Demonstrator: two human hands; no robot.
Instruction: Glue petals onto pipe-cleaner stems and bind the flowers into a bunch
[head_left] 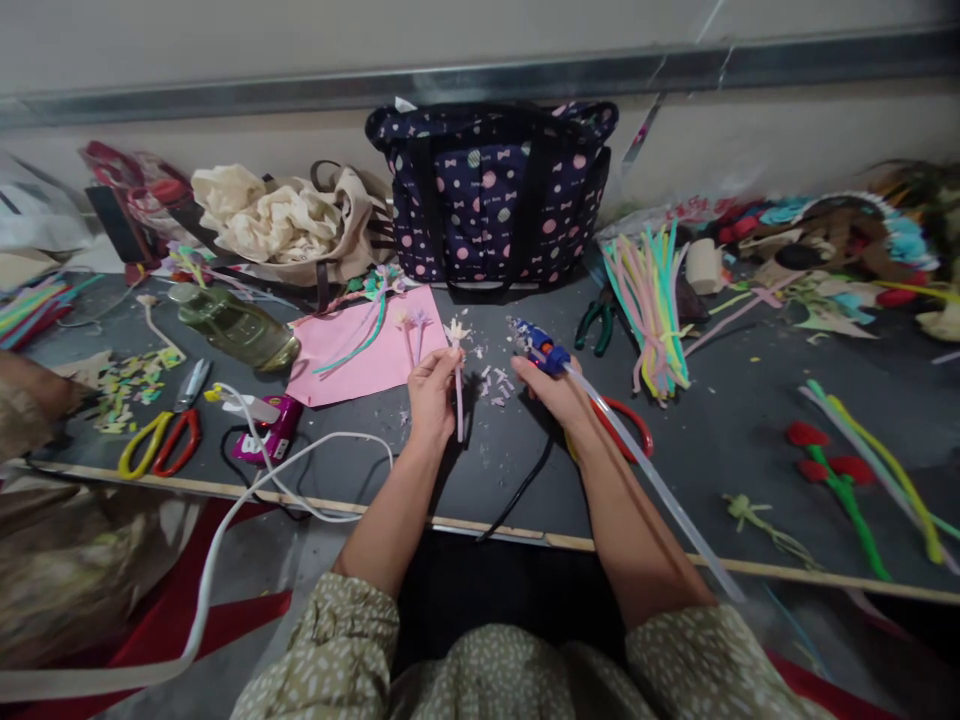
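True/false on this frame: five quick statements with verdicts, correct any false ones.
1. The right hand holds a blue glue gun. True.
2. The left hand holds scissors. False: it holds a pale flower by its stem.
3. The rod running back from the gun is red. False: it is clear to whitish.
4. Green-handled pliers lie free of both hands. True.
5. The red-topped green stem lies on the pink sheet. False: it lies far to the right of it.

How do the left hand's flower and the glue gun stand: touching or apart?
Apart: the head view shows tabletop between the flower and the glue gun.
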